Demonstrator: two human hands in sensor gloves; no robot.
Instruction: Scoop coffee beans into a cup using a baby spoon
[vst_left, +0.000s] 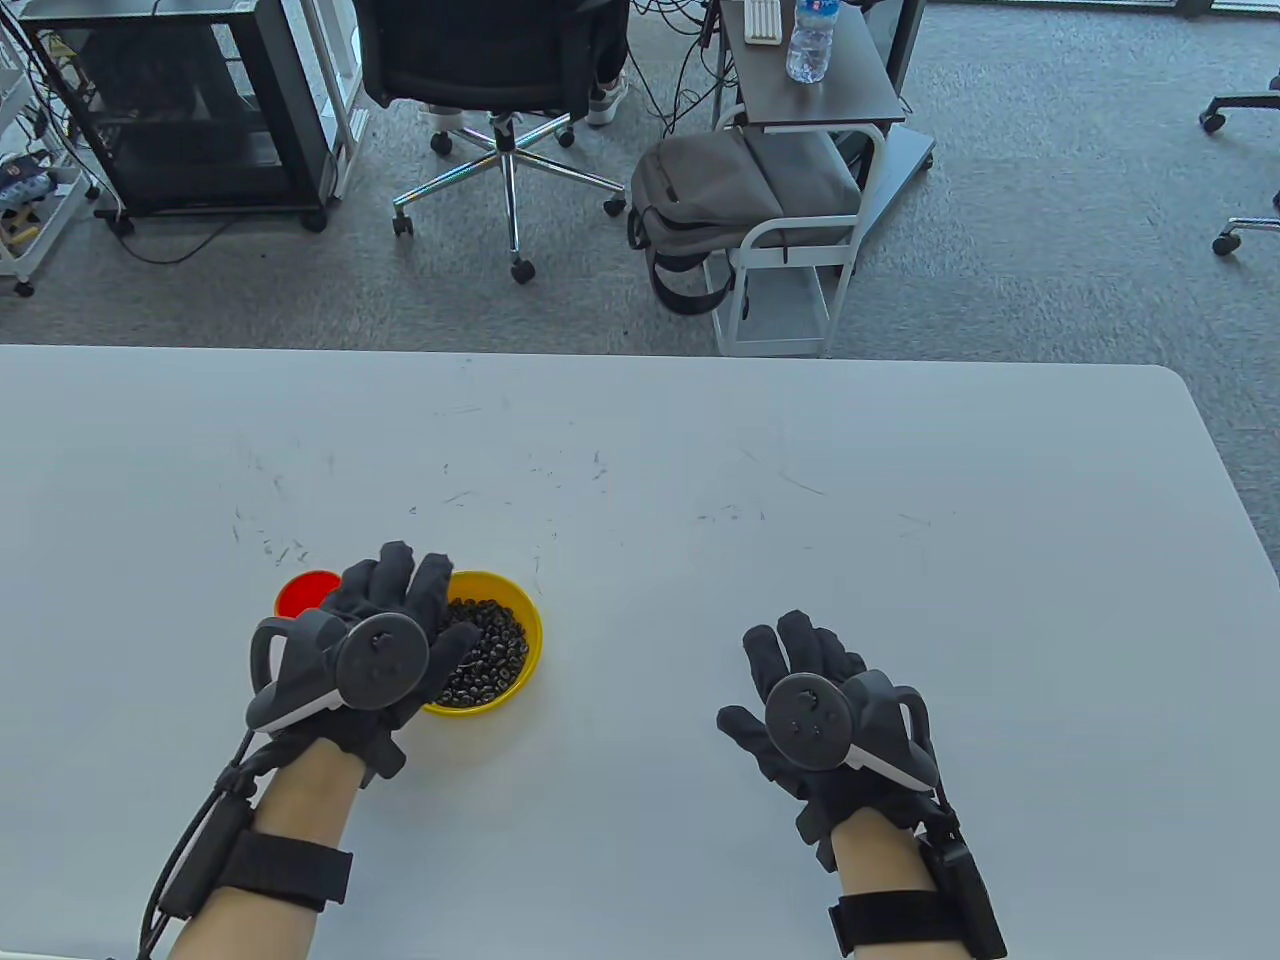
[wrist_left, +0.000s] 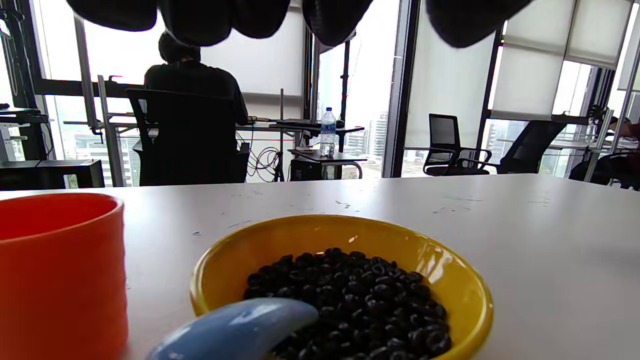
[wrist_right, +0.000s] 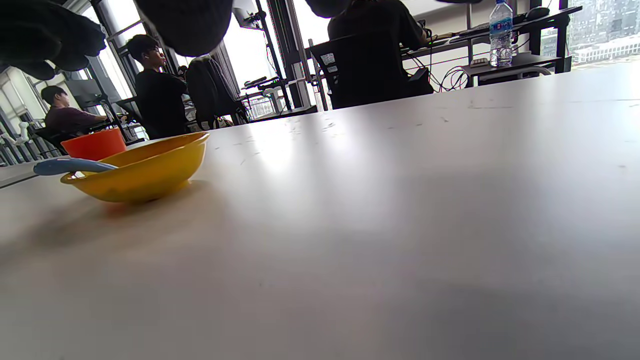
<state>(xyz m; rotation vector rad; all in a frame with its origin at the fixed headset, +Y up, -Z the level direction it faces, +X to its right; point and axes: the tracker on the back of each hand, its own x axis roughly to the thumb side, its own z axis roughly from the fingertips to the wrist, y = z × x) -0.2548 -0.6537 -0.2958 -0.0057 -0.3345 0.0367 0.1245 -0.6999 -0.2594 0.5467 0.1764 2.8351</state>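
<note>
Hands (vst_left: 375, 640) above scuffed white table (vst_left: 700, 480)

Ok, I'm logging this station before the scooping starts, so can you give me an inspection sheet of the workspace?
Surface: white table, scuffed with dark marks.
Job's things: yellow bowl of coffee beans; red cup to its left; blue baby spoon with its handle over the bowl's rim.
Clutter: nothing seen on the table.
Hands: left hand over the bowl's left side, not seen gripping the spoon; right hand apart to the right, fingers spread, holding nothing.
Cables: leads run along both wrists; loose wires on the floor.
Surroundings: office chair, backpack, water bottle on a side table.
</note>
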